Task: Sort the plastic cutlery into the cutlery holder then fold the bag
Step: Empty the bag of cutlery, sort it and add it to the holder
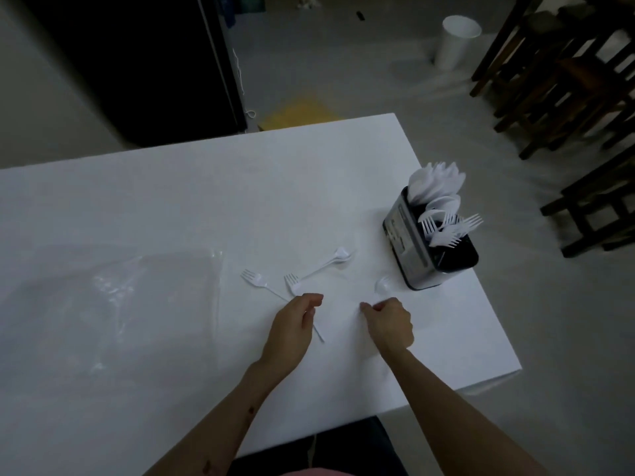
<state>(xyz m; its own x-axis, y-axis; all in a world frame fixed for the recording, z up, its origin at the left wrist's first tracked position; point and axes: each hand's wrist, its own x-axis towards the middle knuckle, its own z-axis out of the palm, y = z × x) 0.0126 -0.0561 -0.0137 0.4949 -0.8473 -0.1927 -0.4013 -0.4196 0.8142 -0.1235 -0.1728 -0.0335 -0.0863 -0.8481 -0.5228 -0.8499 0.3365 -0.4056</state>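
Sorting is nearly complete: the holder at 2 o'clock is well stocked, two forks and two spoons remain on the table, the bag at 9 o'clock is unfolded, the left hand pinches a fork handle and the right hand a spoon handle.

Bag on table at left; loose forks and spoons in middle; cutlery holder at right edge, spoons behind forks inside.

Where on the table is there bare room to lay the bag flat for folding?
Bare stretch of table along the far edge, beyond the bag. Crowded between bag and cutlery holder: loose forks, spoon, both hands.
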